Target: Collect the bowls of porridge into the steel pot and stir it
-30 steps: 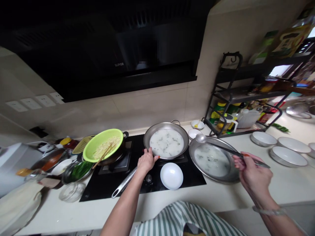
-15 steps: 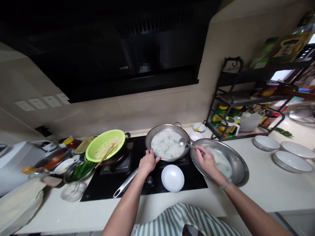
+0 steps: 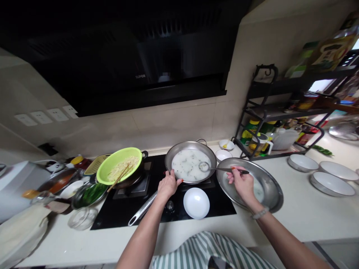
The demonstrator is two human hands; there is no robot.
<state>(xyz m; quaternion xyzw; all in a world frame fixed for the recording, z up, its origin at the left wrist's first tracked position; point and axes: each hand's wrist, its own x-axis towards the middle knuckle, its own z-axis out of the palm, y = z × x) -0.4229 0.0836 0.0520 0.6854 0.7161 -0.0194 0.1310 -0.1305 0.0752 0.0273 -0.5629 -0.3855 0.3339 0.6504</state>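
The ladle (image 3: 221, 169) lies nearly level, its bowl dipped into the white liquid at the right side of the pan (image 3: 190, 161) on the stove (image 3: 134, 201). The right hand (image 3: 242, 183) is closed around the end of the ladle's handle, over the metal basin (image 3: 269, 186) just right of the pan. The left hand (image 3: 167, 184) grips the pan's near-left rim, fingers curled on the edge. A small white bowl (image 3: 196, 203) sits on the stove between the two hands. A green colander (image 3: 117, 164) with chopsticks stands well left. Three white bowls (image 3: 331, 179) rest on the counter far right.
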